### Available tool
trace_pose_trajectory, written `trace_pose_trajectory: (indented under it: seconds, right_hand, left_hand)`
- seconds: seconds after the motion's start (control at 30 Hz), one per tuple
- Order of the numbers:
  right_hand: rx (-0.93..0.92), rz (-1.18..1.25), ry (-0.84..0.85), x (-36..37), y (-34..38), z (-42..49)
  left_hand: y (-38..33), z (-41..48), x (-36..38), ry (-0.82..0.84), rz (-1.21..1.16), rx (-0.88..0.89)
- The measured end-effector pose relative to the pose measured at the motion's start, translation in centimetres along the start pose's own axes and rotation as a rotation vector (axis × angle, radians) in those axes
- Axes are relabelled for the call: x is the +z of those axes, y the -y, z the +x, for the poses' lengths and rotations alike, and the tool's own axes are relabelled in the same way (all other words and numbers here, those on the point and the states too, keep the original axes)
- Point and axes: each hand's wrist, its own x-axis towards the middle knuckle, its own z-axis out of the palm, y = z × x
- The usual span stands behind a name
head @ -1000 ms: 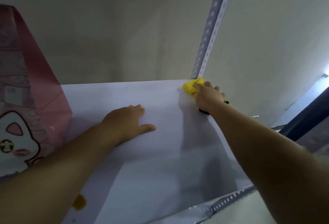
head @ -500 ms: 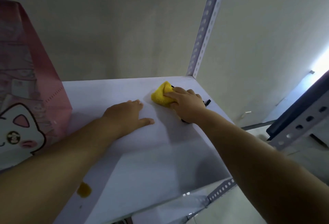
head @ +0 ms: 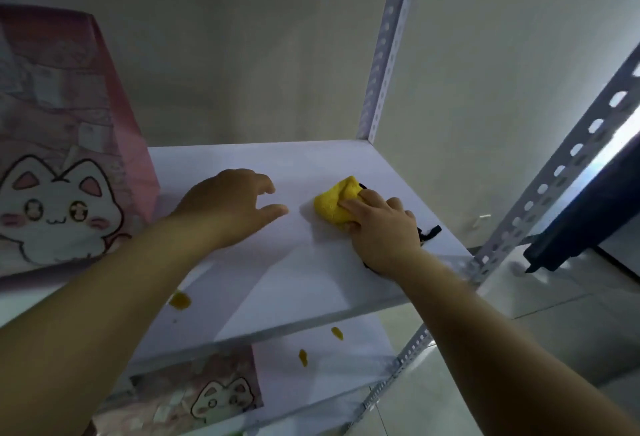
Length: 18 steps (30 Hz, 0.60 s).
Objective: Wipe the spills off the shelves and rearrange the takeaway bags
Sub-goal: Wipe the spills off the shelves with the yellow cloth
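1. Upper shelf: white board, wiping in progress. Risk: it carries the weight of both arms, and a hard lean near the front edge could tip or shift the board on its uprights.

2. Pink takeaway bag: upright at the left end of the upper shelf, close to the left forearm. Risk: a wide sweep leftward could knock it over or drag wet residue onto its paper.

3. Lower shelf: partly visible below, not yet wiped.

4. Second takeaway bag: lying flat on the lower shelf, near the stains there. Risk: rearranging before cleaning would soil it.

5. Left hand: palm down on the upper shelf, fingers loose, holding nothing.

6. Right hand: grips the yellow cloth, pressing it to the shelf towards the right rear.

7. Yellow cloth: bunched small. Risk: so little contact area probably smears rather than lifts.

8. Orange spill: upper shelf, front left, just beside the left forearm and well apart from the cloth. Risk: the arm could brush through it.

9. Two orange spots: lower shelf, easily overlooked.
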Motion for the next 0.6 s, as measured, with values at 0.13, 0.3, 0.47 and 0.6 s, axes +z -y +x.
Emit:
trace_pose_trajectory:
  seconds: [0.13, 0.3, 0.47, 0.6]
  right_hand:
    - [-0.113, 0.046, 0.015, -0.8, 0.5, -3.5]
    - [-0.225, 0.090, -0.021, -1.5, 1.9, -7.3]
    - [-0.236, 0.125, -0.037, -1.8, 4.0, -9.1]
    - [-0.220, 0.160, -0.015, -1.9, 5.8, -9.2]
  left_hand:
    - [-1.1, -5.4, -0.8, -0.121, -0.076, -0.015]
    - [-1.6, -12.7, -0.7, -0.248, -0.084, -0.088]
    - [-0.2, -18.9, -0.4, -0.334, -0.032, -0.247]
    - [1.7, -21.6, -0.1, -0.329, 0.065, -0.332]
